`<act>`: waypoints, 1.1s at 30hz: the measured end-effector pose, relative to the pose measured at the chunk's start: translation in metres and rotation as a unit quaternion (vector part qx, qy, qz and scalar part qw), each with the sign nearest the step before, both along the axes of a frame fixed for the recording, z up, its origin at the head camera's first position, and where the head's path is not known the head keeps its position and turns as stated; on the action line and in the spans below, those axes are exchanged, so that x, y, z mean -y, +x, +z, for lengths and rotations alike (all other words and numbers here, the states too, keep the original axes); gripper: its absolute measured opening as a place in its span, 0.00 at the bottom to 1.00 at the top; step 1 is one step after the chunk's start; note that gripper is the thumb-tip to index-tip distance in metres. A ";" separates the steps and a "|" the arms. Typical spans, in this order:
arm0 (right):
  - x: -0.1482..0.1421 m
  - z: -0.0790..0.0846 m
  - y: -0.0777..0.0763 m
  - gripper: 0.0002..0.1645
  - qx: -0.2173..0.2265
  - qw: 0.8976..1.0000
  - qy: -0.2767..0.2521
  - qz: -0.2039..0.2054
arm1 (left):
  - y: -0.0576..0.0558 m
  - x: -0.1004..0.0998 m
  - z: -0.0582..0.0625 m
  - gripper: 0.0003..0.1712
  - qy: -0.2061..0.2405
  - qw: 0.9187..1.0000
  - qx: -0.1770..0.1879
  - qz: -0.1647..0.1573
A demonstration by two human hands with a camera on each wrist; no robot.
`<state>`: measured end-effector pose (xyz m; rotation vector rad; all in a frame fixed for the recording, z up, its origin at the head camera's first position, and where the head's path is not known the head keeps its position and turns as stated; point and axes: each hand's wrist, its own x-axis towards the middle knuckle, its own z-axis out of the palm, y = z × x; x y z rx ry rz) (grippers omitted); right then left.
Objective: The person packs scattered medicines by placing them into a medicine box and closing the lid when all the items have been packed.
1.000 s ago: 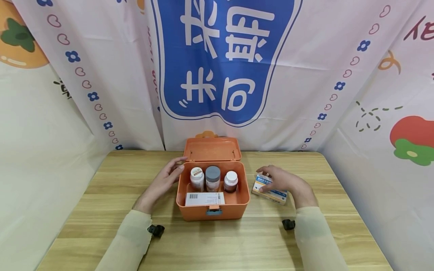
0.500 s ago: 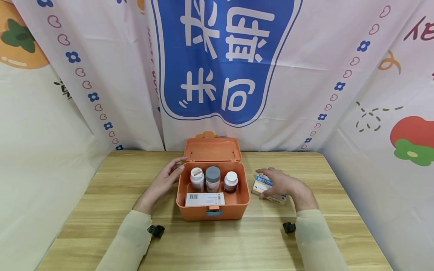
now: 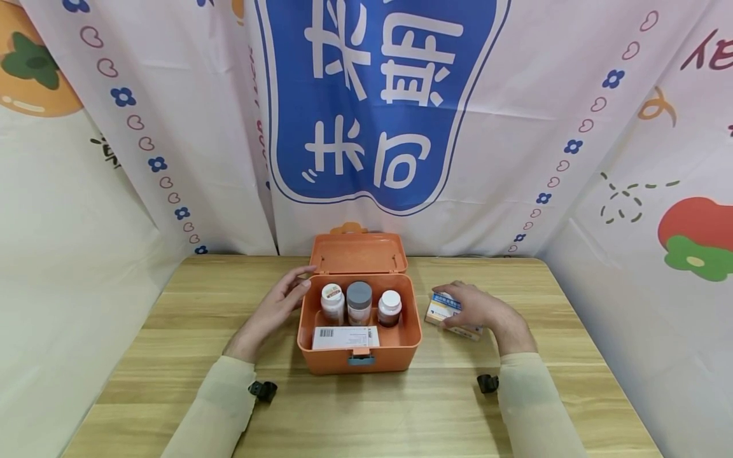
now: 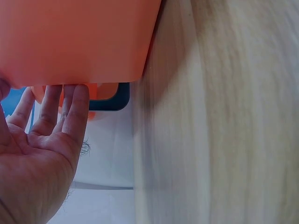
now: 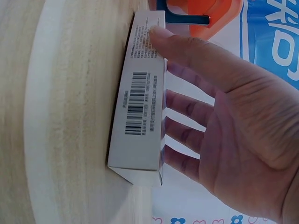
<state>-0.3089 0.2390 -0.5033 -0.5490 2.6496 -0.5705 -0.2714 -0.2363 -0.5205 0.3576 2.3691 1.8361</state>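
An orange lidded box [image 3: 323,362] stands on the table, its lid [image 3: 357,251] raised at the back. Inside are a white bottle with a labelled cap [image 3: 333,302], a grey-capped jar [image 3: 359,302], a small brown bottle with a white cap [image 3: 390,305] and a white carton [image 3: 346,336]. My left hand [image 3: 276,308] rests against the box's left side, fingers extended near the hinge. To the right of the box, my right hand [image 3: 472,304] holds a blue-and-white medicine carton [image 3: 443,310]. The thumb [image 5: 163,35] presses its barcoded side; the fingers [image 5: 189,105] reach its opposite side, where their tips are hidden.
The wooden table [image 3: 366,420] meets a printed curtain [image 3: 229,159] at the back, with white cloth walls on both sides. A dark handle [image 4: 117,100] shows beyond the orange box in the left wrist view. A small black camera [image 3: 488,383] sits at the right wrist.
My right thumb has shifted from the medicine carton's top to its near edge. The carton has turned slightly, its right end moving back. The left hand and orange box stay put.
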 end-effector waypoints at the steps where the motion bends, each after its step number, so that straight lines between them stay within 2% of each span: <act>1: 0.000 0.000 0.000 0.52 -0.003 1.000 -0.002 0.001 | 0.000 0.000 0.000 0.30 0.000 1.000 0.001 0.000; 11: -0.004 0.003 -0.002 0.39 -0.059 0.998 0.002 0.012 | 0.001 0.000 0.001 0.31 -0.006 1.000 0.004 0.004; 17: -0.006 0.008 -0.003 0.38 -0.099 0.995 -0.002 0.026 | 0.001 0.000 0.001 0.31 -0.007 1.000 0.002 0.005; 27: -0.007 0.017 -0.003 0.40 -0.127 0.992 -0.009 0.017 | 0.000 0.000 0.000 0.31 -0.008 1.000 -0.002 0.005; 33: -0.007 0.021 -0.003 0.39 -0.148 0.988 -0.031 0.016 | 0.000 0.001 0.000 0.31 -0.011 1.000 -0.004 0.004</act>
